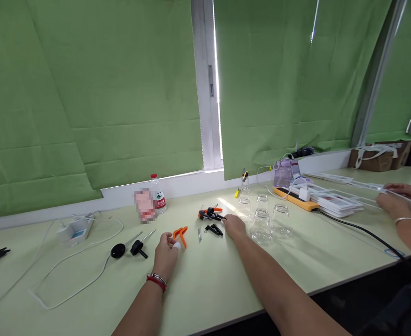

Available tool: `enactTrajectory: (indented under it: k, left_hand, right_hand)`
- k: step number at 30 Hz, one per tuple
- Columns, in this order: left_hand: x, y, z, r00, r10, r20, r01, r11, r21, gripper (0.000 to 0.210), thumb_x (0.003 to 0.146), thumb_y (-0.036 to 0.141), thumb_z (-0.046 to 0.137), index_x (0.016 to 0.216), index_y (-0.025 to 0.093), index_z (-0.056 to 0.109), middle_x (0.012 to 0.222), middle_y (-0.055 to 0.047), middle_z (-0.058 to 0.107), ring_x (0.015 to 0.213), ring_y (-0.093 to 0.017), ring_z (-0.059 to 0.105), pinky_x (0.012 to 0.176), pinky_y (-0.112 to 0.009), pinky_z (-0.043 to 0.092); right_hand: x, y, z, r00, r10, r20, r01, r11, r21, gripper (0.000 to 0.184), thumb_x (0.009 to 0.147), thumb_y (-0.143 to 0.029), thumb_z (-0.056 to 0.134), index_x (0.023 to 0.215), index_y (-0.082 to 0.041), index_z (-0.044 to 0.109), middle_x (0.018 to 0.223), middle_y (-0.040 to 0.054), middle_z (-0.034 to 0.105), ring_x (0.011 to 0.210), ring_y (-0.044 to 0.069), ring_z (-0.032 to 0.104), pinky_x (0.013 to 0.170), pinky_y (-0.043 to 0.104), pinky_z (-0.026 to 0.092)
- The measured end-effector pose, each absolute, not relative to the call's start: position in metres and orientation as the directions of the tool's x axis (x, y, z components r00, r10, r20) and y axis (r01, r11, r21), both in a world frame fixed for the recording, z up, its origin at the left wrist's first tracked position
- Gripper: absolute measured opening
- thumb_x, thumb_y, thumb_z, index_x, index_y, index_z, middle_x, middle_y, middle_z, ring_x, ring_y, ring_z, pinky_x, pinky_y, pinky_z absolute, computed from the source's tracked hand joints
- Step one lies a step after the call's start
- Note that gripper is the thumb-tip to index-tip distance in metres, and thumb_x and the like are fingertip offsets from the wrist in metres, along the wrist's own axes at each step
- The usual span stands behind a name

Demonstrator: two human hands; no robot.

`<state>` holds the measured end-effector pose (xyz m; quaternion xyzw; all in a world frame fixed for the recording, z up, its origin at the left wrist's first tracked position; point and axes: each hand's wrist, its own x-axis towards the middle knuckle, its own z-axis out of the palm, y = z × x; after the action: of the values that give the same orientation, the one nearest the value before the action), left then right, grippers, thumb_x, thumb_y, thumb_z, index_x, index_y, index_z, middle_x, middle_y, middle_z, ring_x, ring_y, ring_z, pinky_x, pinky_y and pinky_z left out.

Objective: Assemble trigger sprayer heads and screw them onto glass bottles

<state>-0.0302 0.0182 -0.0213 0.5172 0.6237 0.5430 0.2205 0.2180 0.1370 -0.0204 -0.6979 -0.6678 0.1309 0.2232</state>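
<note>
My left hand [166, 252] rests low over the table with curled fingers, a gap showing between thumb and fingers. Right beside its fingertips are orange clamp parts [180, 233]; whether they touch is hard to tell. My right hand [234, 227] reaches out to a small group of black and orange spring clamps [210, 213], its fingers closed at the black end of one. Its fingertips are partly hidden. Just in front lie loose black clamp parts [214, 229] and thin metal pins [199, 234].
Several glass jars [261, 228] stand right of my right forearm. Two black-knobbed metal rods [138, 248] and a white cable [82, 284] lie on the left. A water bottle [158, 198] stands at the back. At right, another person's hands [392, 205] hold white frames near an orange power strip [296, 199].
</note>
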Motion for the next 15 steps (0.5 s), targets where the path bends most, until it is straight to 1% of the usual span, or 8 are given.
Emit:
enactTrajectory:
  k: [4, 7, 10, 15]
  left_hand:
    - [-0.0311, 0.0199, -0.0230, -0.381, 0.879, 0.286, 0.378, -0.134, 0.916, 0.035, 0.063, 0.028, 0.062, 0.095, 0.019, 0.051, 0.077, -0.004, 0.060, 0.061, -0.015, 0.053, 0.058, -0.028, 0.044]
    - [-0.0322, 0.0213, -0.0247, -0.375, 0.883, 0.283, 0.378, -0.133, 0.916, 0.035, 0.063, 0.028, 0.062, 0.095, 0.019, 0.051, 0.077, -0.003, 0.060, 0.059, -0.014, 0.053, 0.057, -0.027, 0.043]
    - [-0.0327, 0.0214, -0.0256, -0.372, 0.886, 0.277, 0.396, -0.118, 0.910, 0.034, 0.064, 0.026, 0.061, 0.095, 0.020, 0.050, 0.078, -0.003, 0.060, 0.058, -0.014, 0.052, 0.055, -0.027, 0.043]
    - [-0.0328, 0.0200, -0.0247, -0.375, 0.890, 0.259, 0.385, -0.105, 0.917, 0.033, 0.064, 0.028, 0.062, 0.094, 0.021, 0.051, 0.079, -0.003, 0.061, 0.058, -0.014, 0.053, 0.056, -0.027, 0.043]
  right_hand:
    - [0.2174, 0.1362, -0.0224, 0.043, 0.988, 0.146, 0.888, 0.029, -0.459, 0.025, 0.090, -0.033, 0.041, 0.092, -0.018, 0.061, 0.094, 0.0099, 0.065, 0.088, 0.022, 0.060, 0.065, 0.027, 0.038]
    - [0.2179, 0.1333, -0.0239, 0.053, 0.985, 0.163, 0.889, 0.028, -0.456, 0.027, 0.091, -0.034, 0.038, 0.106, -0.018, 0.054, 0.096, 0.0104, 0.065, 0.088, 0.023, 0.060, 0.065, 0.028, 0.038]
    - [0.2180, 0.1305, -0.0255, 0.060, 0.981, 0.186, 0.886, 0.034, -0.463, 0.029, 0.092, -0.030, 0.035, 0.116, -0.018, 0.047, 0.096, 0.0102, 0.065, 0.087, 0.023, 0.061, 0.065, 0.029, 0.038]
    - [0.2176, 0.1279, -0.0278, 0.057, 0.971, 0.234, 0.876, 0.064, -0.477, 0.027, 0.092, -0.025, 0.035, 0.116, -0.018, 0.045, 0.099, 0.0111, 0.064, 0.090, 0.023, 0.060, 0.067, 0.029, 0.038]
